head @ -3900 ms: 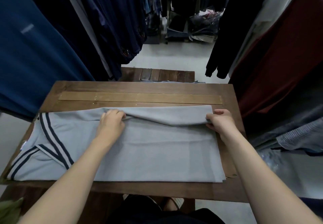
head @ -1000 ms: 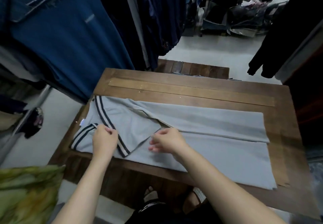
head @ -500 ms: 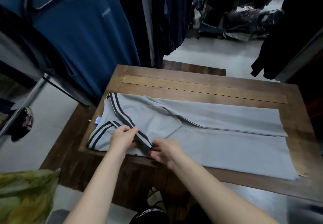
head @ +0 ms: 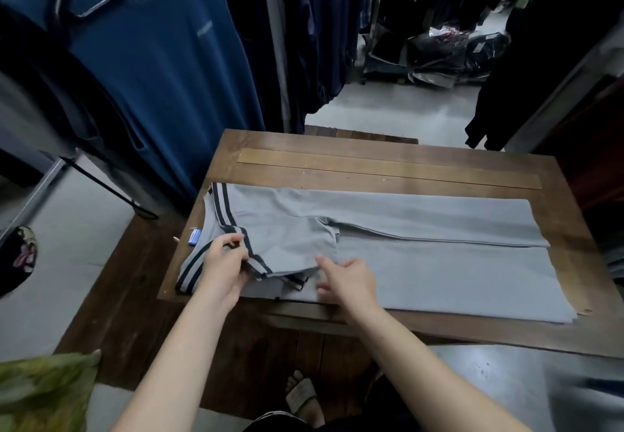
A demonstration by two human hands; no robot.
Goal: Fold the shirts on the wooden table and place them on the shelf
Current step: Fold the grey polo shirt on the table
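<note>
- left hand (head: 224,269) has its fingers curled round the striped sleeve edge (head: 251,256) of the grey shirt (head: 422,263), pinching it
- right hand (head: 351,279) is loose, fingers out straight, tips on the cloth just right of that pinch, gripping nothing
- shirt lies flat on the table (head: 388,161), its body running off to the right of both hands
- risk imo: if the sleeve gets pulled across without those straight fingers pinning the crease, the layer underneath bunches and the fold goes crooked
- the shirt's near edge is close to the table edge under the wrists, so a hard tug could drag it off
</note>
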